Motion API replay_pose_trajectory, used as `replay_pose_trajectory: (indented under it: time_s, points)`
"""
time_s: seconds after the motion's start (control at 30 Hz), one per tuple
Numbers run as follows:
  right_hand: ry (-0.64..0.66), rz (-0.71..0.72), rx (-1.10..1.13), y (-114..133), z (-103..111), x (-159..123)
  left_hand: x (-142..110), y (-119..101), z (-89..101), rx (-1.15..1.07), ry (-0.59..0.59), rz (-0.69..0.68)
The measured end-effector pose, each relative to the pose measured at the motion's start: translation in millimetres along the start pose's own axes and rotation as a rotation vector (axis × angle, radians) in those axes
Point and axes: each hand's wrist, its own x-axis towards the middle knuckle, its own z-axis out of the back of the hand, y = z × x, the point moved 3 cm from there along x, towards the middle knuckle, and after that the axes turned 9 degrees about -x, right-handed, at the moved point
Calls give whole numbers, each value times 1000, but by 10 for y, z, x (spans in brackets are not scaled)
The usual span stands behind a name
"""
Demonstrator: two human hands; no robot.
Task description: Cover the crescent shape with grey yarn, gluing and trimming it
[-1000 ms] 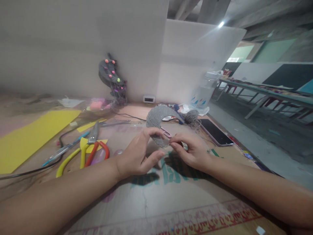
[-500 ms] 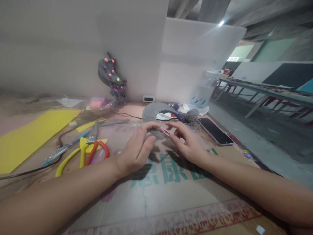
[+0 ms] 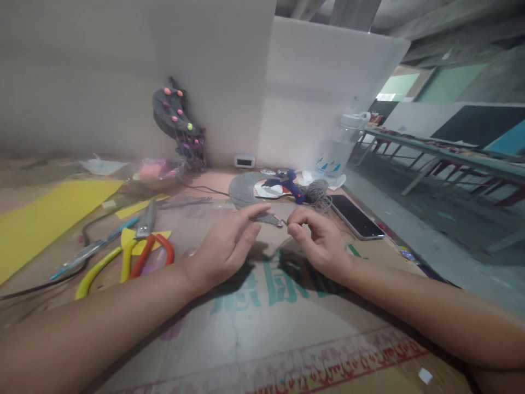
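A grey yarn-wrapped crescent [image 3: 241, 190] curves behind my left hand [image 3: 227, 238], and its lower tip comes out between my thumb and fingers. The hand grips this lower part, though the contact is partly hidden. A small pinkish bit shows at the tip. Just right of the tip, my right hand [image 3: 318, 238] is closed in a pinch on a short grey yarn strand [image 3: 284, 221] leading to it. A ball of grey yarn [image 3: 318, 194] lies behind my right hand.
Pliers with red and yellow handles [image 3: 145, 221], a blue pen [image 3: 94, 249] and yellow sheets [image 3: 53, 219] lie left. A blue glue gun [image 3: 291, 183], phone [image 3: 356, 216] and water bottle [image 3: 338, 148] stand or lie right. A pinned grey crescent [image 3: 170, 112] leans on the back board.
My right hand has moved slightly away from the crescent's tip, its fingers curling into a pinch on the strand. My left hand stays at the crescent. The whole view has shifted a little.
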Motion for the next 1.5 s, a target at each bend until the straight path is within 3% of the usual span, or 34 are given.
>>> replay_pose_trajectory:
  time_s: [0.17, 0.3, 0.47, 0.6, 0.73, 0.9, 0.93, 1.07, 1.23, 1.5]
  points:
    - [203, -341, 210, -128, -106, 14, 21, 5, -3, -34, -10, 23]
    - [195, -470, 432, -191, -170, -2, 26, 16, -4, -18, 11, 42]
    - [184, -556, 530, -204, -209, -21, 11, 19, -12, 19, 43, 19]
    - [217, -549, 482, -164, -196, -22, 0, 31, -28, 39, 79, 9]
    - [217, -512, 427, -174, -132, 6, 22, 35, -23, 6, 41, 43]
    - [-32, -405, 87, -426, 84, 147, 57, 37, 21, 0, -80, 85]
    - [-32, -380, 6, -498, 103, 172, 56, 43, 26, 0, -82, 85]
    - [175, -197, -253, -715, 23, 197, 21, 64, 15, 27, 4, 37]
    - [458, 82, -404, -681, -170, 112, -13, 21, -5, 189, 25, -98]
    - [404, -42, -559, -777, -186, 116, 6, 16, -12, 207, 9, -58]
